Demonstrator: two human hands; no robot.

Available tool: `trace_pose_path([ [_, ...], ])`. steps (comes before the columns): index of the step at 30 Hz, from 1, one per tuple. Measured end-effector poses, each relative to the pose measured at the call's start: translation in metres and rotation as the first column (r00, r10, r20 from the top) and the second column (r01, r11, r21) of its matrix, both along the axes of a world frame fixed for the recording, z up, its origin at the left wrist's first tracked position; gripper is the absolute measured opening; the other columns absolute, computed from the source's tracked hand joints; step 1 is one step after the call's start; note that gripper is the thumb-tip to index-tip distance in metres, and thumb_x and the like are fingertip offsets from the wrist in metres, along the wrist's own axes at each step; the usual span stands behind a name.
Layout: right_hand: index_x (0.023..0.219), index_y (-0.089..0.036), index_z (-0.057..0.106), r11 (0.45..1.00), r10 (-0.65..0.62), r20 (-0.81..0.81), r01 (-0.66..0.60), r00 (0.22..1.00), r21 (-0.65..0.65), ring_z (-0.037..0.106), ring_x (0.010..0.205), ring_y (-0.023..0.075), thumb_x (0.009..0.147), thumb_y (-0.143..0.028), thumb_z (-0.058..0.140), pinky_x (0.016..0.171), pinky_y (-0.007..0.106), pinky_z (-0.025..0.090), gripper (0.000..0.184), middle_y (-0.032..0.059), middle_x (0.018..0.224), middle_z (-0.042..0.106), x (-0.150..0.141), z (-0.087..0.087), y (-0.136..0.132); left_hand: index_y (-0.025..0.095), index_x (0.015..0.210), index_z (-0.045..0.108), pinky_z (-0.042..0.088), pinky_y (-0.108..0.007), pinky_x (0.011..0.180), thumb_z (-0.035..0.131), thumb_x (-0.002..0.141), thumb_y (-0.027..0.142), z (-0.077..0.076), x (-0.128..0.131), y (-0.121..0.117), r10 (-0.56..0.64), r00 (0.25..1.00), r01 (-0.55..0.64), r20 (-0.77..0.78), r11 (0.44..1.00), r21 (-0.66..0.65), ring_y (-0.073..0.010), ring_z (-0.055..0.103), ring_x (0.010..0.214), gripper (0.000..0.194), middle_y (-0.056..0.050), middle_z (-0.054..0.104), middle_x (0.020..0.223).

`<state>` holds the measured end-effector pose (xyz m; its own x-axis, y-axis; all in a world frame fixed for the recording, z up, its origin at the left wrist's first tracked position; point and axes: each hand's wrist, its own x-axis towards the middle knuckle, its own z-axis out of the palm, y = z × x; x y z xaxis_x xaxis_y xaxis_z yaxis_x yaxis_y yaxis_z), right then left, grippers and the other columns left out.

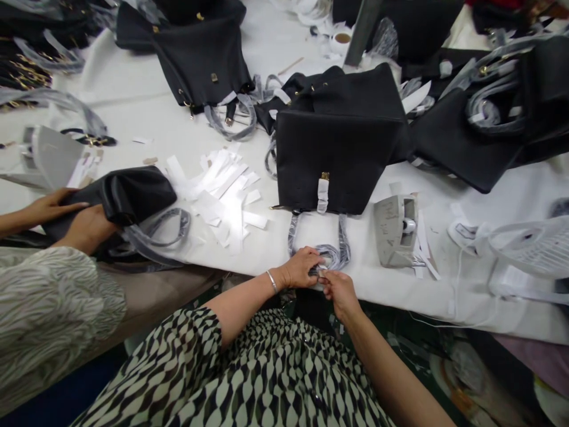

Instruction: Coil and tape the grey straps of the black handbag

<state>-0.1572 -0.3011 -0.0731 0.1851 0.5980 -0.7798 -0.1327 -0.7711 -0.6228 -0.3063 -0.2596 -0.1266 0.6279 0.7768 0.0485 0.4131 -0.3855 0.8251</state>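
A black leather handbag (340, 142) lies on the white table (133, 101) in front of me, its plastic-wrapped handles (334, 252) hanging toward the near edge. My left hand (301, 268) is closed around the wrapped handle loop. My right hand (340, 292) pinches the wrapping at the same spot, fingers pressed together. A white paper tab (323, 194) covers the bag's gold clasp.
A grey tape dispenser (395, 228) stands right of the handles. White paper strips (222, 190) lie scattered to the left. A co-worker's hands (71, 219) press on another black bag (128, 193) at left. More black bags (200, 53) crowd the far side; a white fan (533, 249) sits at right.
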Motion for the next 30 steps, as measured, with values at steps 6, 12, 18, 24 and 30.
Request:
trace_pose_path([
  [6, 0.068, -0.015, 0.057, 0.971, 0.236, 0.051, -0.234, 0.970, -0.041, 0.033, 0.032, 0.0050, 0.069, -0.045, 0.062, 0.032, 0.020, 0.016, 0.030, -0.0030, 0.051, 0.053, 0.010, -0.003, 0.012, 0.014, 0.123, 0.050, 0.043, -0.042, 0.098, 0.061, 0.079, 0.027, -0.010, 0.003, -0.004, 0.050, 0.998, -0.050, -0.023, 0.999, -0.009, -0.0251, 0.046, 0.112, 0.047, -0.012, 0.054, 0.111],
  [12, 0.075, -0.019, 0.066, 0.662, 0.591, 0.584, -0.748, 0.557, 0.044, 0.057, 0.058, 0.0160, 0.086, -0.047, 0.045, 0.054, 0.027, 0.042, 0.036, 0.0038, 0.066, 0.065, 0.042, 0.000, 0.021, 0.016, 0.126, 0.046, 0.041, -0.041, 0.098, 0.061, 0.082, 0.030, -0.003, 0.003, -0.007, 0.071, 0.998, -0.071, -0.001, 0.997, -0.015, -0.0252, 0.046, 0.111, 0.049, -0.011, 0.057, 0.109],
  [18, 0.107, -0.023, 0.064, 0.385, 0.530, 0.787, -0.916, 0.317, 0.110, 0.063, 0.088, 0.0193, 0.087, -0.027, 0.047, 0.081, 0.031, 0.048, 0.026, 0.0060, 0.101, 0.068, 0.049, -0.006, 0.033, 0.018, 0.133, 0.036, 0.039, -0.043, 0.098, 0.062, 0.083, 0.032, 0.001, 0.005, -0.003, 0.086, 0.996, -0.086, -0.009, 0.993, -0.075, -0.0261, 0.048, 0.109, 0.059, -0.008, 0.061, 0.107],
  [24, 0.109, -0.024, 0.065, 0.143, 0.689, 0.693, -0.977, 0.213, 0.158, 0.062, 0.095, 0.0183, 0.087, -0.014, 0.039, 0.087, 0.032, 0.048, 0.035, 0.0054, 0.105, 0.067, 0.053, -0.013, 0.047, 0.014, 0.132, 0.037, 0.040, -0.041, 0.098, 0.064, 0.081, 0.030, 0.003, 0.004, -0.003, 0.096, 0.995, -0.096, 0.000, 0.993, -0.075, -0.0265, 0.048, 0.109, 0.060, -0.011, 0.060, 0.109],
  [30, 0.116, -0.025, 0.063, 0.087, 0.668, 0.736, -0.994, 0.110, 0.069, 0.063, 0.093, 0.0193, 0.088, -0.019, 0.042, 0.085, 0.032, 0.049, 0.035, 0.0063, 0.105, 0.067, 0.055, -0.012, 0.050, 0.016, 0.131, 0.038, 0.041, -0.042, 0.097, 0.064, 0.080, 0.031, 0.005, 0.004, -0.004, 0.115, 0.993, -0.115, -0.011, 0.989, -0.093, -0.0265, 0.048, 0.109, 0.059, -0.012, 0.056, 0.113],
])
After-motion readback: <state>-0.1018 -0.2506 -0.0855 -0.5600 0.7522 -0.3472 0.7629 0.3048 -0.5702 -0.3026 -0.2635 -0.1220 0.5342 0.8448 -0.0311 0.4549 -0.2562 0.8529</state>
